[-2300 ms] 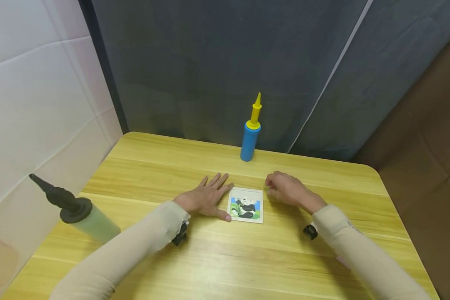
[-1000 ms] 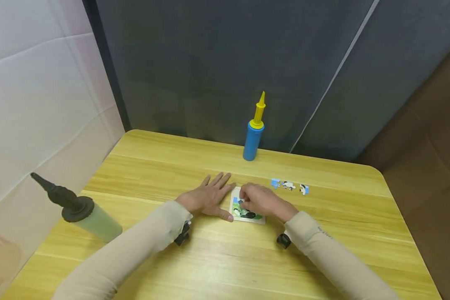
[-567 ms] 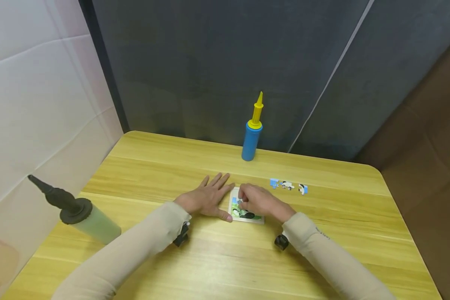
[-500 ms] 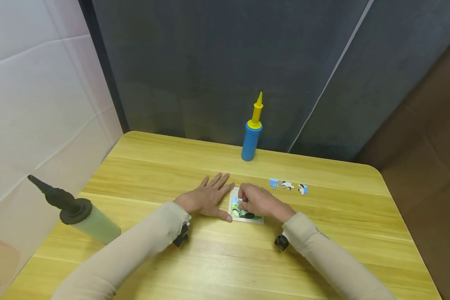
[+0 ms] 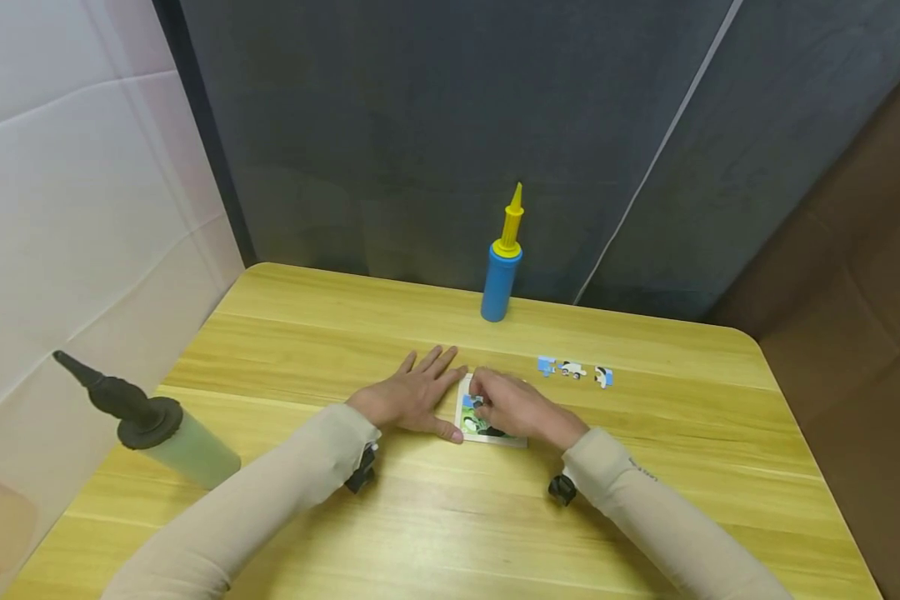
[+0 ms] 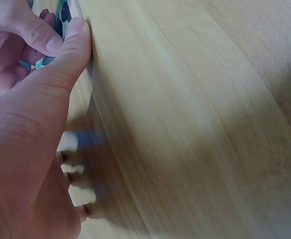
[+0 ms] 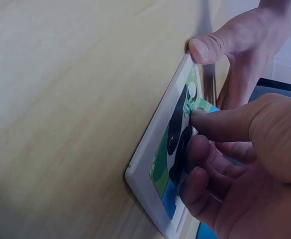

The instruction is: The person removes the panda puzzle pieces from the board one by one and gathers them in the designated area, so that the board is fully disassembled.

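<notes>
From where I stand: the square, white-rimmed puzzle board w/ panda print (image 7: 164, 119) lies flat on the pale yellow wood-grain table (image 5: 450, 533), between the person's hands. L hand (image 5: 412, 400) is spread flat on the tabletop, fingers straight, gripping nothing, thumb against the board's rim. R hand (image 5: 517, 408) is over the board in a narrow pinch, thumb & curled fingertips on a small green-and-blue printed puzzle piece (image 7: 208, 105); a corner prob. tips up, but the fingers hide most of it, so can't tell if it's fully free.

To do this bit well, I'd say: keep L thumb firm on the rim so the board doesn't skid, pinch the piece by its edges, & keep it level, b/c tilted tabs could snag the neighbours. Light pressure's prob. enough.

Vs approx 2 s ago: R hand was off the board, out to the right; now it's over the panda. Three small flat loose pieces, blue, white & black (image 5: 571, 369), now show in a row on the table, right of the board & apart from it; the hand hid that spot then. L hand hasn't moved noticeably. Blue-and-yellow plastic hand pump (image 5: 498, 283) stands behind, same place.
</notes>
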Demonstrator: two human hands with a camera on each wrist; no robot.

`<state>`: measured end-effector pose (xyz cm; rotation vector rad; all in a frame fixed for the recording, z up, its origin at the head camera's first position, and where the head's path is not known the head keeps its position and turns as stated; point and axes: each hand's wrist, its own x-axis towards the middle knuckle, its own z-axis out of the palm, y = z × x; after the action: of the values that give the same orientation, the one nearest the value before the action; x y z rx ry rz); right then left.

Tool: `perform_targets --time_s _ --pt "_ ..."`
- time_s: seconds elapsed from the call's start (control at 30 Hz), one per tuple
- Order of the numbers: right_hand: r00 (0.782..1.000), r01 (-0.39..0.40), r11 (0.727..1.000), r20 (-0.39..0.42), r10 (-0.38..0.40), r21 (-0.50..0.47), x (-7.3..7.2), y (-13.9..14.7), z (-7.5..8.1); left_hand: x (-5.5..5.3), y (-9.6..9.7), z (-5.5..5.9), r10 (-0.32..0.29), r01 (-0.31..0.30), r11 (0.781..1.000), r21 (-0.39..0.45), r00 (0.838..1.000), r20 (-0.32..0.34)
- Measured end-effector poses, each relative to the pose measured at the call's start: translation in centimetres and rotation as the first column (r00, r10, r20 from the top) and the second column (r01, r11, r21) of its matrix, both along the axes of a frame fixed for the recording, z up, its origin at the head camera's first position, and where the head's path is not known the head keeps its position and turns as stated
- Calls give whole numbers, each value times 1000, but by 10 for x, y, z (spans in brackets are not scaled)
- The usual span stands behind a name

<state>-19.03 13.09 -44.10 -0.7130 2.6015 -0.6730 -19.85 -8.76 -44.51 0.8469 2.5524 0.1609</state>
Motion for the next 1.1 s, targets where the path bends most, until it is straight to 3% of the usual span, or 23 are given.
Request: perform_targets --time_s 0.23,0.73,0.9,1.1 --pt "999 -38 996 -16 39 78 2 -5 0 0 -1 1 -5 5 1000 10 1000 -10" --pt "982 -156 988 -109 156 15 -1 16 3 -2 -1 -2 1 -1 1000 11 1000 -13" --pt "986 -137 989 -84 141 46 -2 31 12 -4 0 -2 9 -9 1000 14 1000 -17" --pt "995 -44 998 -89 48 51 -5 52 21 -5 0 -3 8 -7 1000 28 1000 -17"
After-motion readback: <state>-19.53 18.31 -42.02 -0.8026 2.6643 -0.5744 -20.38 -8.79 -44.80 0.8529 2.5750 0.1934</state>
